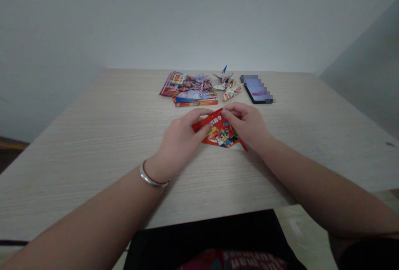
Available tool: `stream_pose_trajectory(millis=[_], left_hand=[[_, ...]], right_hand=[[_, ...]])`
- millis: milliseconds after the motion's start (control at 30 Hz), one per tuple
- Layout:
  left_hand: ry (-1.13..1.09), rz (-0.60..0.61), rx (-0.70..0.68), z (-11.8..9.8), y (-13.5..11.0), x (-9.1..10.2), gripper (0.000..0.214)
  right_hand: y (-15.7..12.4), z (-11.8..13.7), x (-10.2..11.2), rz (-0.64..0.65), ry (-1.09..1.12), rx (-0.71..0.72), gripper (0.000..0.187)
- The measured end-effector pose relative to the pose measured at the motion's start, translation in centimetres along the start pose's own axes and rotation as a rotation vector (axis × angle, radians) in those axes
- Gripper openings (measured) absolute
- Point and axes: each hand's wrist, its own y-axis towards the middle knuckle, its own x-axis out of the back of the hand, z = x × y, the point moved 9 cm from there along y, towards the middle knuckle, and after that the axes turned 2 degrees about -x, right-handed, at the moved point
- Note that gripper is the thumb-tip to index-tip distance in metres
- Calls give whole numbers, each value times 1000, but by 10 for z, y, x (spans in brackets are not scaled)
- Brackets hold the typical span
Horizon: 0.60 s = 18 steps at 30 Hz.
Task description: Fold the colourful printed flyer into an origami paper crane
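A folded piece of red printed paper (220, 132) lies on the pale wooden table (102, 137) in front of me. My left hand (181, 141) pinches its left part, thumb and fingers closed on the upper edge. My right hand (246, 124) pinches the top fold from the right, its fingers pressed together on the paper. Both hands meet over the paper near its upper corner. A silver bangle (151, 178) circles my left wrist.
Behind the hands sits a stack of colourful printed leaflets (190, 89). Two folded paper cranes (227, 83) stand to its right, and a dark phone (257, 89) lies beyond them. A plain wall runs behind the table. Dark clothing shows at the near edge.
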Motion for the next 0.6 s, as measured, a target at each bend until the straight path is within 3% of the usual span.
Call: stream_pose_trajectory(millis=[133,267,333,433,500,600], left_hand=[[-35,52,5,3,2,-6,31],[14,121,15,12,3,-14,46],[91,108,-68,9,3,-14,46],[275,121,-295,-7,1,-20,26],[380,185,-410,-17,-3,-28,19],[518,314,-473,-23,-8,-42,21]], right_hand=[[1,0,0,-7,-27,-12,12],[7,-11,-3,10,-60,-42,13],[12,-22,-3,20,-101,-88,15],[20,-34,-3,44,-178,-121,15],[25,-36,-4,63,-230,-103,14],[31,-34,-3,81,-307,-65,14]])
